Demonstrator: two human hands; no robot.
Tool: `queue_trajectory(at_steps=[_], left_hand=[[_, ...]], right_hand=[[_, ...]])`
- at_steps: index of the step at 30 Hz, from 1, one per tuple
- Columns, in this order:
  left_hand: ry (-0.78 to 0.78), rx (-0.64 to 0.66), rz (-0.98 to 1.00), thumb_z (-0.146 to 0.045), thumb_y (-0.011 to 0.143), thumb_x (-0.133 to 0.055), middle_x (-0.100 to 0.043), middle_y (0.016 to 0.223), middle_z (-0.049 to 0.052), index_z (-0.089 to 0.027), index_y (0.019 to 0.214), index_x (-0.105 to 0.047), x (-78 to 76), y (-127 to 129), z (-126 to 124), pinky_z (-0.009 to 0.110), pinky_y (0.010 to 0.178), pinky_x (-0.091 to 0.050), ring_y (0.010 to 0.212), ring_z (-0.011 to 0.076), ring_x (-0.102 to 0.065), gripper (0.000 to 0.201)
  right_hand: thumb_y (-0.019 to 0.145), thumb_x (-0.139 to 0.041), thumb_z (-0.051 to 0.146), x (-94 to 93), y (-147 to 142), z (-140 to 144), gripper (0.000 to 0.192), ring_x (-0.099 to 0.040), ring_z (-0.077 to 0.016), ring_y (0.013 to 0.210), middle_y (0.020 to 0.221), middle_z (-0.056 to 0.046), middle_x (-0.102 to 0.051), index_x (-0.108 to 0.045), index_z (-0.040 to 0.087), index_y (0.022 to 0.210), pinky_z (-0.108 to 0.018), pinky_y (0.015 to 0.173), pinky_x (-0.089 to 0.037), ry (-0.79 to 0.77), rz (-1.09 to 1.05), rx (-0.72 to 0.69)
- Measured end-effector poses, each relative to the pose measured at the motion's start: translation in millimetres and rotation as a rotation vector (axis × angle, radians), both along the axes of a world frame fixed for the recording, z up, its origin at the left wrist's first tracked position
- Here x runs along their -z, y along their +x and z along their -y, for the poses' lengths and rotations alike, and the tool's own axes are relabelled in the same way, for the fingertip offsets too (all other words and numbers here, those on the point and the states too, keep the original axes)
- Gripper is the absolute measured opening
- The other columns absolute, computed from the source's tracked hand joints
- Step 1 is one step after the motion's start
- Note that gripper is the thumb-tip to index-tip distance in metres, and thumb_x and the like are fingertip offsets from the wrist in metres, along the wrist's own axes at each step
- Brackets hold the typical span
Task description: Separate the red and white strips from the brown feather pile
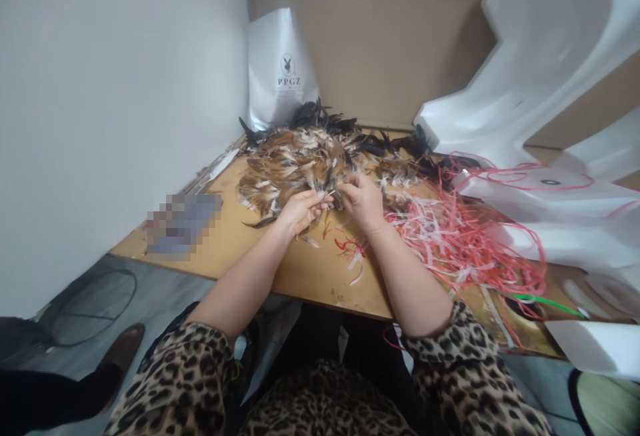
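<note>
My left hand (pixel 306 211) is closed, thumb and fingers pinching a thin pale stem (pixel 330 193) that looks like a feather quill. Close beside it, my right hand (pixel 362 204) is also closed in a pinch near the stem's end; what its fingertips hold is too small to make out. Just beyond both hands spreads a heap of brown and cream feathers (pixel 285 159), with black feathers (pixel 315 116) along its back. Several red and white scraps (pixel 355 249) lie on the wooden table (pixel 310 276) below my hands.
A tangle of pink and white strips (pixel 450 239) covers the table's right side. Behind it stand white moulded pieces (pixel 545 56). A silver bag (pixel 280 69) leans at the back. A blurred-out item (pixel 185 226) lies left. Another person's shoe (pixel 125 353) shows on the floor.
</note>
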State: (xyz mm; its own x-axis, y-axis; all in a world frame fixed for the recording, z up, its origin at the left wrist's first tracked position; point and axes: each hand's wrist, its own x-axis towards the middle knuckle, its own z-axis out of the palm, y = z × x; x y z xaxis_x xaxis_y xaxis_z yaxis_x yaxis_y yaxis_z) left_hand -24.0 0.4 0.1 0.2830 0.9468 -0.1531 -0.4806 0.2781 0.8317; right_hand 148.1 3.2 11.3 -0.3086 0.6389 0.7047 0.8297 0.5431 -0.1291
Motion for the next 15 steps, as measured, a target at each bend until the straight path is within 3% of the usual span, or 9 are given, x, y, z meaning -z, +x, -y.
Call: queue_trajectory(at_steps=[15], left_hand=[[-0.048,-0.012,0.007,-0.01,0.071,-0.065,-0.064,0.065,0.003,-0.007,0.073,-0.061,5.1,6.4,0.0,0.009,0.044,-0.039,0.049,0.0018,-0.054,0.006]], right_hand=[[0.085,-0.046,0.024,5.9,-7.8,-0.7,0.021,-0.049,-0.0159,0.08,0.089,-0.006,-0.059,-0.067,0.022,0.088,-0.027,0.07,-0.036,0.061,-0.02,-0.063]])
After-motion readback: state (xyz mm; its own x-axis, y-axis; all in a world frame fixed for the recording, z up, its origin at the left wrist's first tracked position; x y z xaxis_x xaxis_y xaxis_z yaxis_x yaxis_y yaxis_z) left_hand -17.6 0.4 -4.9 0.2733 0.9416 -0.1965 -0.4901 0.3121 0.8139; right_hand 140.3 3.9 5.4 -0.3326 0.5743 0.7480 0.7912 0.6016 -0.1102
